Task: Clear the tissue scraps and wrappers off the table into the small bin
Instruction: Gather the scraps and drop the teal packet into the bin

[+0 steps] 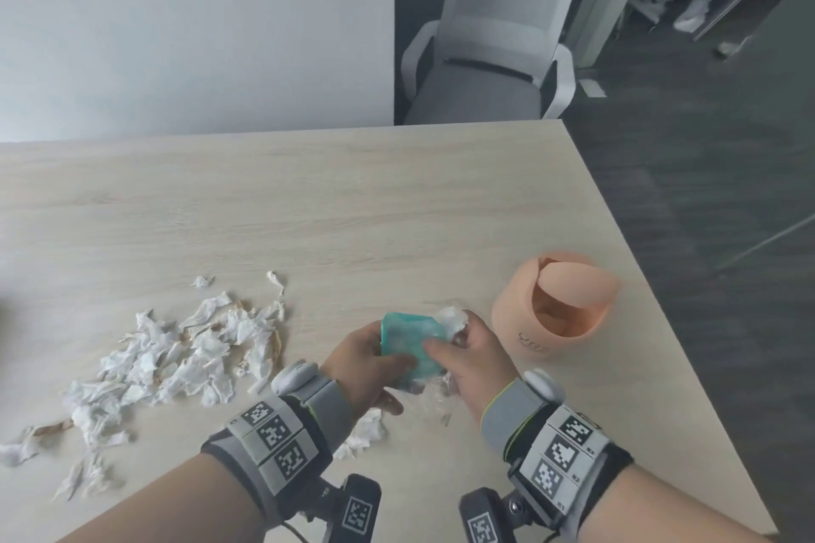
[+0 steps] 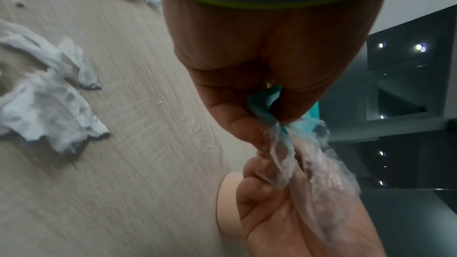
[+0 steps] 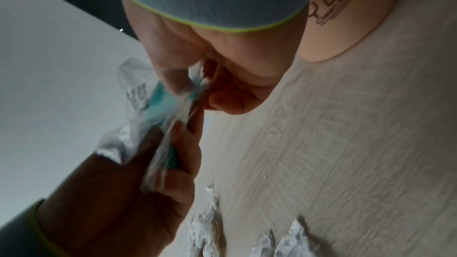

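Both hands hold a teal and clear plastic wrapper point(image 1: 408, 337) just above the table, left of the small peach bin point(image 1: 553, 313). My left hand point(image 1: 368, 359) grips its lower left side; the teal part of the wrapper point(image 2: 262, 105) is pinched between thumb and fingers. My right hand point(image 1: 465, 350) pinches the clear crinkled end of the wrapper point(image 3: 183, 108), and a white bit shows at its fingertips. A heap of white tissue scraps point(image 1: 176, 359) lies on the table at the left. One more tissue scrap point(image 1: 366, 432) lies under my left wrist.
The wooden table point(image 1: 353, 212) ends at an angled right edge close behind the bin. A grey office chair point(image 1: 489, 57) stands beyond the far edge, beside a white wall panel point(image 1: 198, 26). Dark floor lies to the right.
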Demonstrator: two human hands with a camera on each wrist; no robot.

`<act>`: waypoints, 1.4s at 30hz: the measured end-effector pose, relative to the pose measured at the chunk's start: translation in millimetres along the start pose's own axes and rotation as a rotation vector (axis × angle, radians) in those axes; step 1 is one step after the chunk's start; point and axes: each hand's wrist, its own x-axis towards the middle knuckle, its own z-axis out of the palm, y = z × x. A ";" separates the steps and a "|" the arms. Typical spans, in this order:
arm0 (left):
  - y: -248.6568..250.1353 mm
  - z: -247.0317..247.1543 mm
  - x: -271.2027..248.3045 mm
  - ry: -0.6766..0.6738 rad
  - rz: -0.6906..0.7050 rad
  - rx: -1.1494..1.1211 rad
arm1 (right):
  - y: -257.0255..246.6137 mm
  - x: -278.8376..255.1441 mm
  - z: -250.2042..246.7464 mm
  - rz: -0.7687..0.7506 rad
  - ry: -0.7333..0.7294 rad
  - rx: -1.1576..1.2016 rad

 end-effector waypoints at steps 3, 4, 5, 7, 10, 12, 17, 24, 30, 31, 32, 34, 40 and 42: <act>0.2 13.6 2.1 0.004 -0.020 -0.006 | -0.4 -3.5 -14.7 0.098 -0.056 0.069; 0.3 16.8 2.5 0.007 -0.030 -0.006 | -1.7 -5.5 -17.8 0.117 -0.076 0.065; 0.8 22.4 3.2 0.004 -0.042 0.000 | -2.2 -7.2 -23.1 0.118 -0.095 0.052; 2.0 31.3 3.9 0.002 -0.076 0.015 | -2.2 -11.3 -31.3 0.076 -0.149 0.041; 1.4 39.1 6.9 0.014 -0.117 0.022 | -1.3 -17.0 -40.7 -0.027 -0.179 0.014; 1.1 44.9 11.3 0.049 -0.148 0.002 | 0.9 -18.9 -48.3 -0.086 -0.157 -0.019; 7.1 56.0 14.7 0.071 -0.237 -0.201 | 8.1 -18.4 -50.2 -0.166 -0.137 -0.097; 8.2 64.4 9.6 -0.117 -0.165 -0.188 | 13.1 -1.6 -53.0 -0.092 0.146 -0.100; 6.5 72.0 9.5 -0.135 -0.008 0.491 | 4.0 -4.0 -56.5 0.014 0.114 -0.029; 7.1 72.9 10.2 -0.130 -0.004 0.511 | 3.5 -5.7 -56.7 0.039 0.093 0.012; 7.7 73.7 10.8 -0.125 0.001 0.507 | 3.0 -7.3 -56.1 0.063 0.071 0.065; 9.4 75.9 12.9 -0.090 0.006 0.501 | 2.5 -10.6 -55.7 0.101 0.032 0.197; 15.9 73.9 25.8 0.058 -0.062 0.375 | 3.3 -21.8 -60.4 -0.002 -0.126 0.244; 15.3 71.8 30.9 0.069 -0.144 0.291 | 4.7 -25.1 -60.4 -0.068 -0.149 0.055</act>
